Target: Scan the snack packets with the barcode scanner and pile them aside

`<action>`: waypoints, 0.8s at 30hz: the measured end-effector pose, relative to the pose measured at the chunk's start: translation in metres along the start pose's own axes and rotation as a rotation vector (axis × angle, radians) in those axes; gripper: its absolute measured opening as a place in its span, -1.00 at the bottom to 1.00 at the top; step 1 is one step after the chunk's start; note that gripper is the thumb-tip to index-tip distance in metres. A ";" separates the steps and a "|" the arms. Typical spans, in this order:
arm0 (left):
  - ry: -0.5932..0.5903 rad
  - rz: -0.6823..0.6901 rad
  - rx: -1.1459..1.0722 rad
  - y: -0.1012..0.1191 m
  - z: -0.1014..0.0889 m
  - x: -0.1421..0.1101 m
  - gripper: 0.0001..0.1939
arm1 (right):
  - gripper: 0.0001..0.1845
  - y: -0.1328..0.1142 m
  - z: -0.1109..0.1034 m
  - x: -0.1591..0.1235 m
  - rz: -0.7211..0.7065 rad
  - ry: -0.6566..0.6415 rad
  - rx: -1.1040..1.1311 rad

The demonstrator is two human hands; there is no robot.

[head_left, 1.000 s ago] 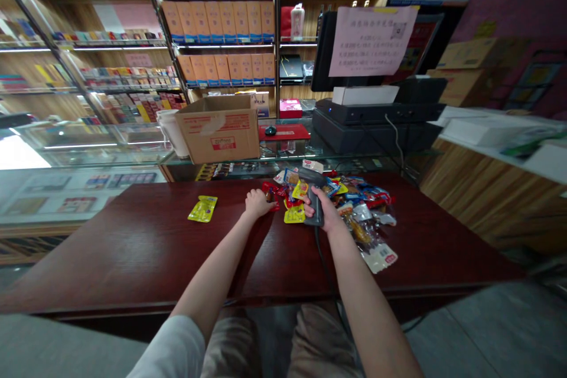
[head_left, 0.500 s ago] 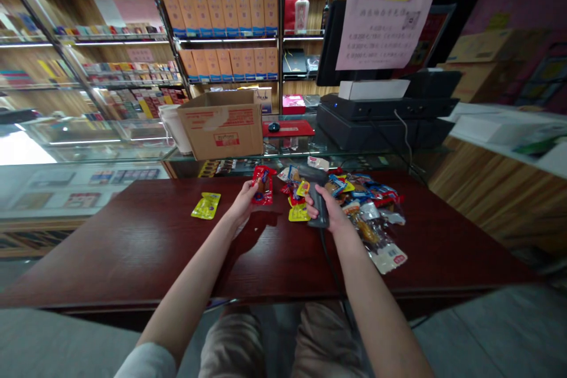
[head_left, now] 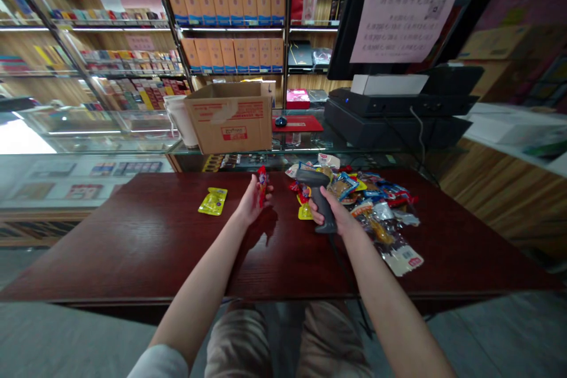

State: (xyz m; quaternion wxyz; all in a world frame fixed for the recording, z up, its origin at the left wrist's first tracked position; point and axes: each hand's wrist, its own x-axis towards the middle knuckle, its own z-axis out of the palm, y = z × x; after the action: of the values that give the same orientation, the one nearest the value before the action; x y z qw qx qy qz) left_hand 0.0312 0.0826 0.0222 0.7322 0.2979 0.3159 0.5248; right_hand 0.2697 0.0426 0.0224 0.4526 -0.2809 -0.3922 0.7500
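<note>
My left hand (head_left: 252, 202) grips a red snack packet (head_left: 262, 186), turned nearly edge-on and raised above the dark wooden table (head_left: 177, 260). Wrapped in my right hand (head_left: 330, 212) is the handle of a dark grey barcode scanner (head_left: 325, 204), its head pointing left towards the packet. A cable runs down from the scanner's handle. To the left of my left hand, a yellow snack packet (head_left: 213, 201) lies flat on the table. Behind and right of the scanner spreads a pile of mixed snack packets (head_left: 381, 189), partly hidden by the scanner and my right hand.
An open cardboard box (head_left: 230, 124) stands on the glass counter beyond the table, beside a white cup-like container (head_left: 181, 121). A mouse (head_left: 280, 121) rests on a red mat. At the right are a monitor bearing a paper sign (head_left: 403, 23) and a black cash drawer (head_left: 390, 127).
My left hand has turned the red packet from its broad face to nearly edge-on. The scanner in my right hand shows more from its side. The whole view has shifted slightly.
</note>
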 end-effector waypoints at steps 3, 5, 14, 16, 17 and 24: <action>-0.129 -0.056 -0.109 0.001 0.000 -0.006 -0.51 | -0.56 0.001 0.000 0.000 -0.014 -0.019 -0.004; -0.183 -0.079 -0.129 0.001 0.000 -0.009 -0.54 | -0.54 0.003 0.000 -0.001 -0.024 -0.025 -0.008; -0.121 -0.104 -0.022 0.001 0.001 -0.007 -0.69 | -0.47 0.004 0.005 -0.003 -0.011 -0.055 -0.056; -0.084 -0.003 -0.017 0.000 0.001 -0.004 -0.69 | -0.49 0.004 0.006 -0.004 0.010 -0.067 -0.092; -0.060 0.059 -0.011 0.000 0.000 -0.002 -0.70 | -0.50 0.004 0.007 -0.005 0.021 -0.065 -0.116; 0.057 0.290 -0.014 0.003 -0.008 0.006 -0.69 | -0.52 0.011 0.013 -0.003 0.128 -0.029 -0.230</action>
State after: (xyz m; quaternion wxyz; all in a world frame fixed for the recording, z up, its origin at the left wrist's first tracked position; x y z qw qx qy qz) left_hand 0.0253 0.0901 0.0185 0.6416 0.3203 0.2864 0.6354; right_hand 0.2561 0.0327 0.0201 0.3627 -0.3445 -0.4635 0.7313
